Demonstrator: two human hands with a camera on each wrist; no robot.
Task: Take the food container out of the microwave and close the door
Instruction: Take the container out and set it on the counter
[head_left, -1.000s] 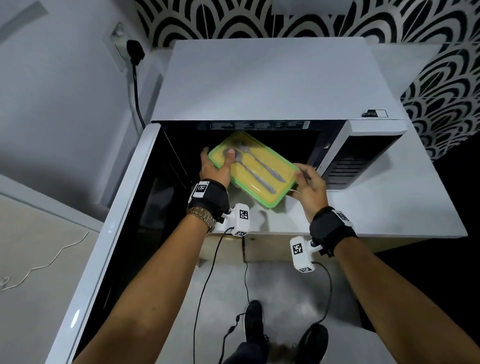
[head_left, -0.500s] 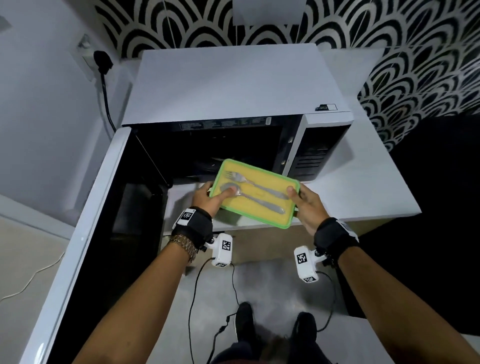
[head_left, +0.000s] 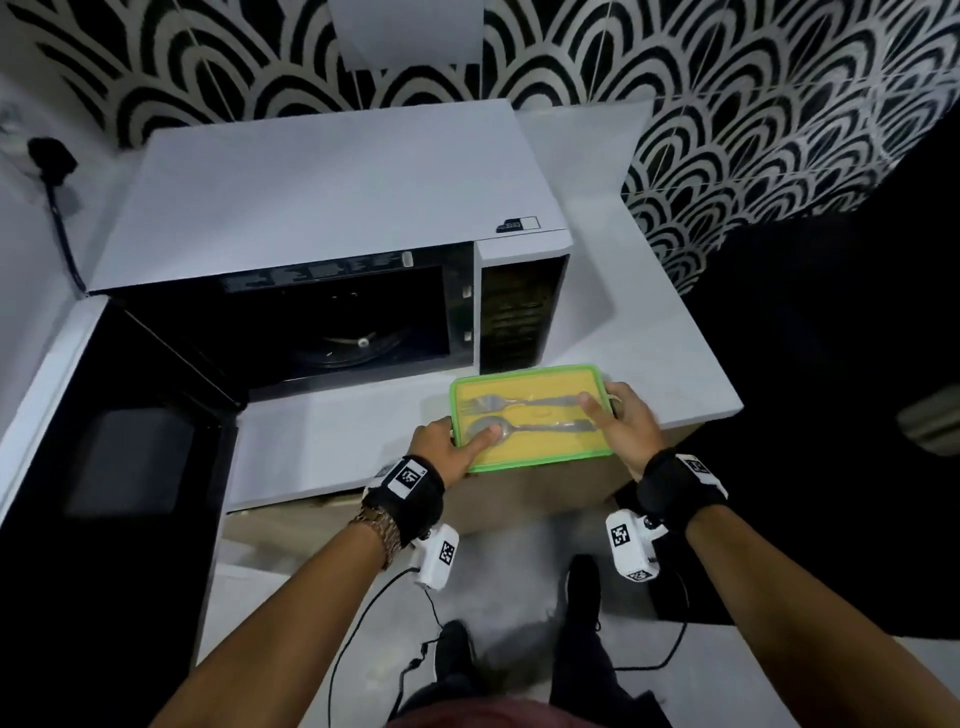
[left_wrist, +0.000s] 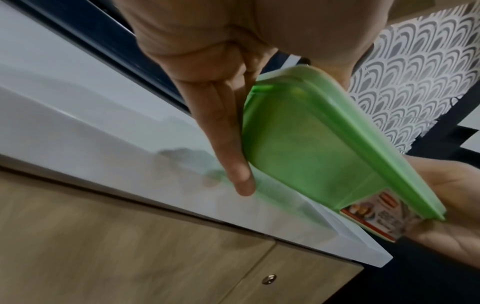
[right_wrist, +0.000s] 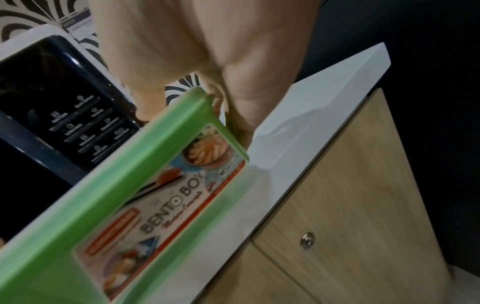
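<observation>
The food container (head_left: 527, 418) is out of the microwave (head_left: 332, 218) now; a second ago it was only at the mouth of the oven, and half a second back it was hanging in front of the opening. It sits at the front right of the white desk (head_left: 649, 332), below the control panel (head_left: 511, 309), and from the wrist views its base looks to be touching or just above the surface, though I cannot tell which for certain. The left hand (head_left: 447, 452) holds the near-left end, thumb pressed on the lid over the spoon, fingers down the side wall. The right hand (head_left: 626, 423) holds the right end the same way, thumb on top. So both hands keep a grip on the box. That leaves the first half of the job all but done, I'd say: what remains is to let go and swing the door (head_left: 111, 447), which stands wide open on the left, with the turntable visible inside the dark cavity. A fork and spoon lie under the clear lid. The paper label on the container's side reads "BENTO BOX", with a script line beneath that is too blurred to read, and pictures of food. The panel's button text is too small to make out.
</observation>
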